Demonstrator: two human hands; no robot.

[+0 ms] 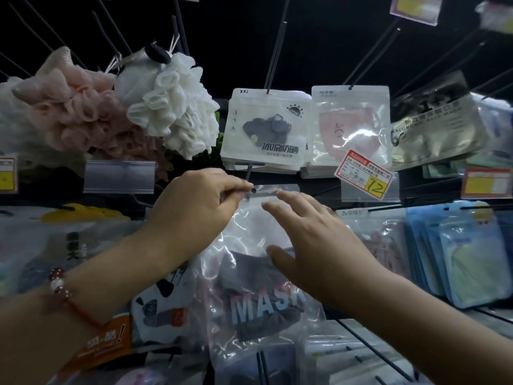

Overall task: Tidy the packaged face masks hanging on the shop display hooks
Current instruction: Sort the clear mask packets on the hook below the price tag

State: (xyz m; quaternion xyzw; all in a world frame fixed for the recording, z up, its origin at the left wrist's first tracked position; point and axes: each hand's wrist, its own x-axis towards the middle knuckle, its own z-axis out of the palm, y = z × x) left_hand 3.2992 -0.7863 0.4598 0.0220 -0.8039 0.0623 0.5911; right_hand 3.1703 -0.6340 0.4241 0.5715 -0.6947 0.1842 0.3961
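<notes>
At centre of the head view, a clear plastic packet [249,262] holding a dark grey mask printed "MASK" hangs from a display hook [261,192]. The left hand [194,209] pinches the hook's front end at the packet's top edge, thumb and forefinger closed together on the metal. The right hand [313,245] lies just in front of the packet's right half, fingers straight and spread, grip apart and holding nothing; whether the fingertips touch the film cannot be told. The left wrist carries a beaded bracelet on a red cord [66,295].

Above the hook, a white packet with a dark mask [266,132] hangs on the upper row. Beside it on the right hangs a clear packet with a pink mask [349,126], partly covered at its lower edge by a red-and-yellow price label marked "12" [363,175]. Further right, a tilted silver packet [433,123] hangs at an angle. Upper left holds a pink mesh bath sponge [72,112] and a white mesh bath sponge [177,107], touching each other.

Lower right, a stack of blue packets [455,251] hangs well apart from the hands. Lower left, a packet with an orange label [105,343] sits partly behind the left forearm.
</notes>
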